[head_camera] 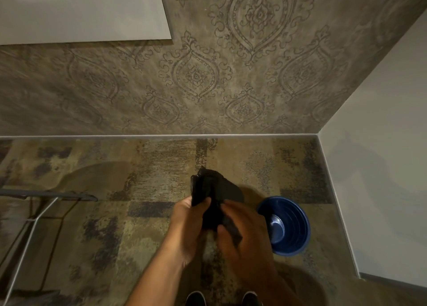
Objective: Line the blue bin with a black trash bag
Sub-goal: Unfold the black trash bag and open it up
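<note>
Folded black trash bag (209, 199) held above floor; blue bin (287, 225) upright, unlined

Bare carpet (143, 225) lies open left of and beyond the hands; the blue bin (286, 227) stands open-mouthed just right of them, near the white wall (374, 190); a metal rack (34, 218) stands far left
</note>
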